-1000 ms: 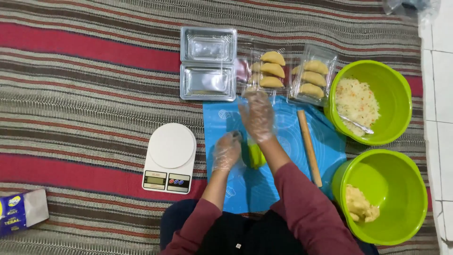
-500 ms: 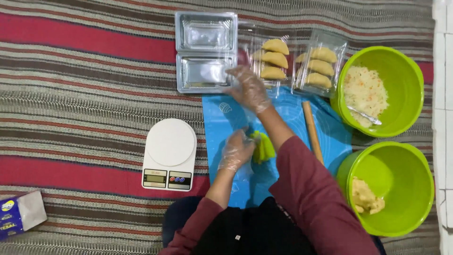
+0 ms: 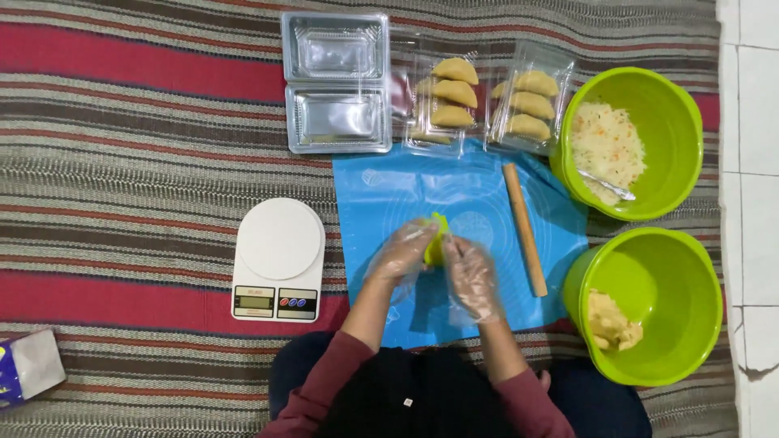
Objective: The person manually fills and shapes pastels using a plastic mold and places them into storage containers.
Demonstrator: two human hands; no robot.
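Observation:
Both my hands wear clear plastic gloves and meet over the blue mat [image 3: 487, 203]. My left hand [image 3: 402, 253] and my right hand [image 3: 471, 276] together hold a small yellow-green folding mould [image 3: 436, 243] between them, just above the mat. A wooden rolling pin [image 3: 524, 229] lies on the mat to the right of my hands. Whether the mould holds dough is hidden by my fingers.
A white kitchen scale [image 3: 277, 258] sits left of the mat. Behind it are empty clear plastic containers [image 3: 337, 81] and two packs of folded pastries [image 3: 450, 97]. A green bowl of shredded filling with a spoon [image 3: 625, 142] and a green bowl with dough [image 3: 649, 304] stand at right.
My right hand has come back from the clear containers at the far side to the mould. Both hands now grip the mould near the mat's front.

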